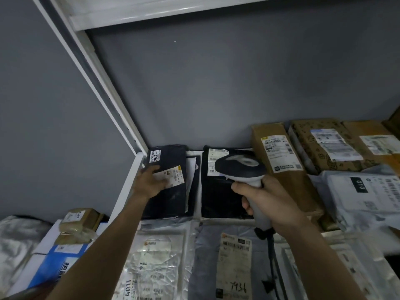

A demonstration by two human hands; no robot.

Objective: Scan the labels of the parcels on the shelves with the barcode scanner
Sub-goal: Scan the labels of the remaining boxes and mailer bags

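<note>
My right hand (268,204) grips the handle of a grey and dark barcode scanner (240,167), whose head points left over a black parcel (220,198) with a white label. My left hand (151,180) rests with fingers spread on the label of another black parcel (171,191) at the shelf's far left corner. A brown box (279,156) with a white label stands right of the scanner. Silver and grey bags with labels, one marked 7936 (236,263), lie on the shelf below.
The white shelf post (104,92) slants up at left, and another shelf (164,11) runs overhead. More brown boxes (324,146) and a white bag marked 010 (363,191) fill the right. A blue and white box (58,258) sits lower left. The scanner's cable (271,256) hangs down.
</note>
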